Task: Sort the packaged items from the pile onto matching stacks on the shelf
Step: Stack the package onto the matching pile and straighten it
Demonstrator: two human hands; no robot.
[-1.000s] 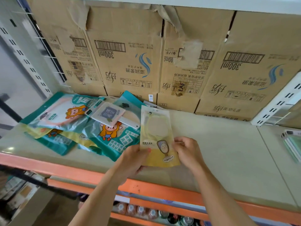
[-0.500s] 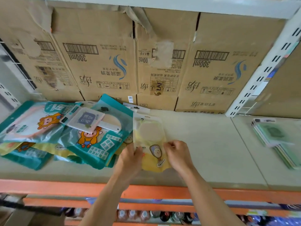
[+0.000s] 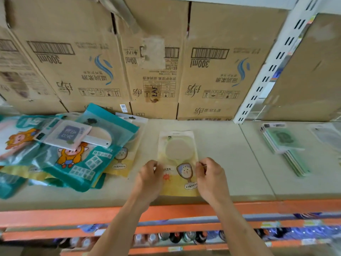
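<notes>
A yellow package (image 3: 178,157) with a round pad and a rabbit-mirror drawing lies flat on the beige shelf (image 3: 221,154), just right of the pile. My left hand (image 3: 150,175) pinches its left edge and my right hand (image 3: 210,175) pinches its right edge, fingers curled. The pile (image 3: 77,154) at the left holds teal cartoon packages, a pink flat box (image 3: 68,134) on top, and another yellow package (image 3: 121,161) sticking out underneath.
Cardboard boxes (image 3: 212,71) line the back of the shelf. A white slotted upright (image 3: 273,61) divides the bays; right of it lies a stack of green flat packs (image 3: 284,145). An orange rail (image 3: 55,215) edges the shelf front, with bottles on the level below.
Both hands carried the yellow package rightward, away from the pile, and lowered it flat onto the shelf. The view swung right, bringing the green stack into sight.
</notes>
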